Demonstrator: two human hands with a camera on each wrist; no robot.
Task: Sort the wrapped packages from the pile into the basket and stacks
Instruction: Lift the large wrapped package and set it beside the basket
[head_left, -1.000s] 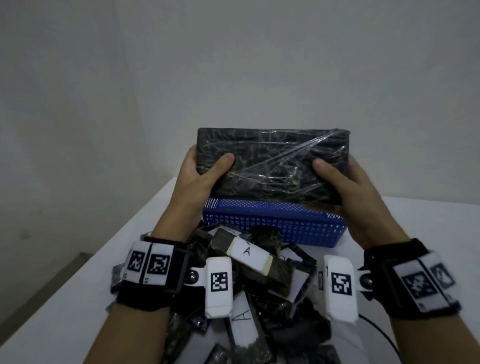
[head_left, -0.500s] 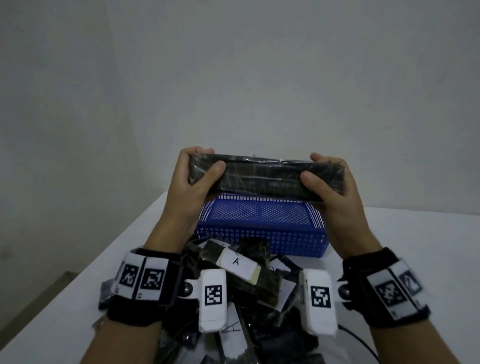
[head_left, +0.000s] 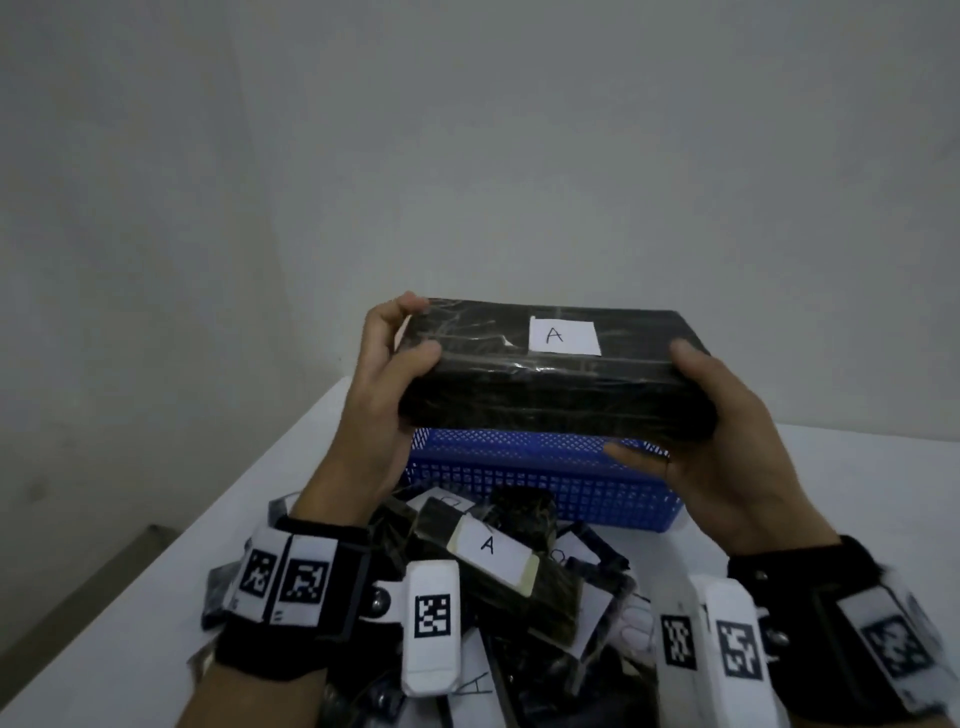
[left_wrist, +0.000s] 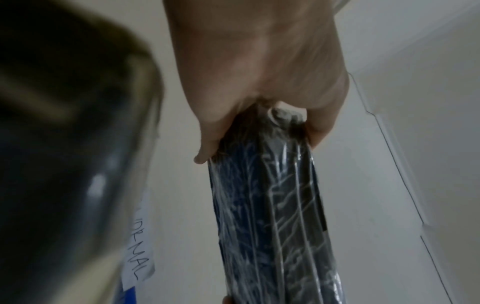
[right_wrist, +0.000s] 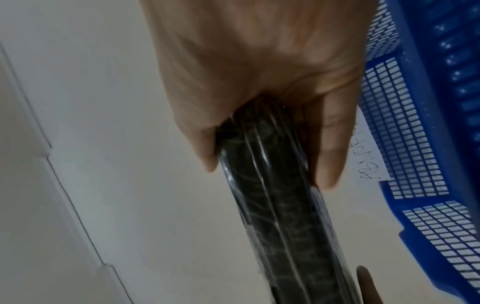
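A large flat black package (head_left: 550, 384) wrapped in clear film is held level in the air above the blue basket (head_left: 540, 478). A white label marked "A" (head_left: 563, 336) faces up on it. My left hand (head_left: 389, 374) grips its left end, thumb on top and fingers underneath. At the other end my right hand (head_left: 711, 415) grips it the same way. The wrist views show the package (left_wrist: 270, 216) (right_wrist: 280, 216) edge-on, clamped by each hand (left_wrist: 259, 86) (right_wrist: 259, 86). A pile of dark wrapped packages (head_left: 498, 566), some labelled "A", lies in front of the basket.
The white table (head_left: 841, 478) runs to a plain wall behind. Paper tags with handwriting (right_wrist: 369, 152) (left_wrist: 137, 259) hang on the basket's mesh wall (right_wrist: 415, 144). The table's left edge (head_left: 218, 525) drops to the floor.
The package has been turned over: first its plain face stood toward me, then it lay edge-on, and now the "A" label faces up. Both hands kept their grip.
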